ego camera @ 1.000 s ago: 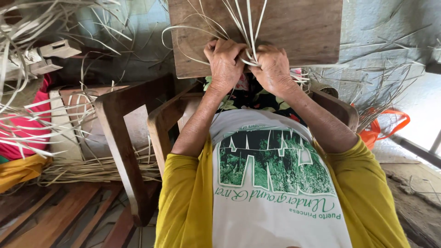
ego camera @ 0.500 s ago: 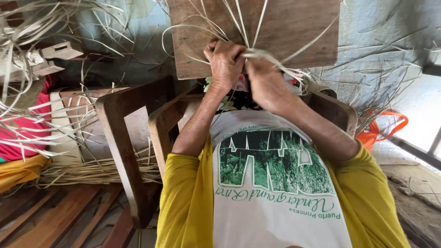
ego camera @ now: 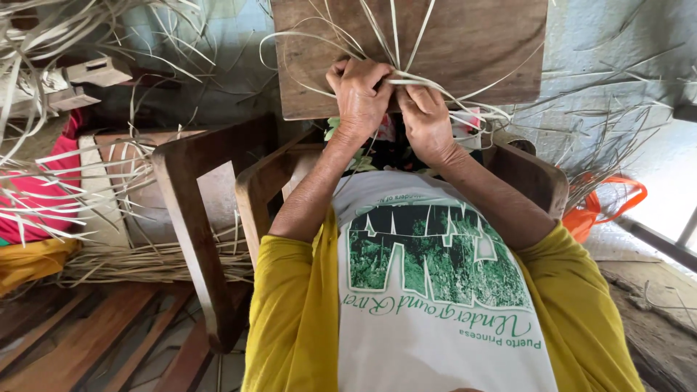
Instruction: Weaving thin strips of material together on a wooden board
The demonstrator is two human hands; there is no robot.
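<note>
A brown wooden board (ego camera: 479, 51) rests on my lap with thin pale straw strips (ego camera: 421, 29) fanning over it. My left hand (ego camera: 361, 94) is closed on a bunch of those strips at the board's near edge. My right hand (ego camera: 427, 120) sits beside it, touching it, fingers pinched on the same strips, some of which curl off to the right. My yellow sleeves and a white shirt with a green print fill the bottom of the view. I sit in a wooden chair (ego camera: 254, 189).
A second wooden chair (ego camera: 192, 218) stands to my left. Loose pale straw (ego camera: 145, 265) lies heaped on the wooden floor at left, with red and yellow cloth (ego camera: 33, 225) beside it. An orange plastic bag (ego camera: 602, 207) sits at right near more straw.
My right hand has drawn in close to my left at the board's edge. The strips have shifted a little and the view has tilted slightly.
</note>
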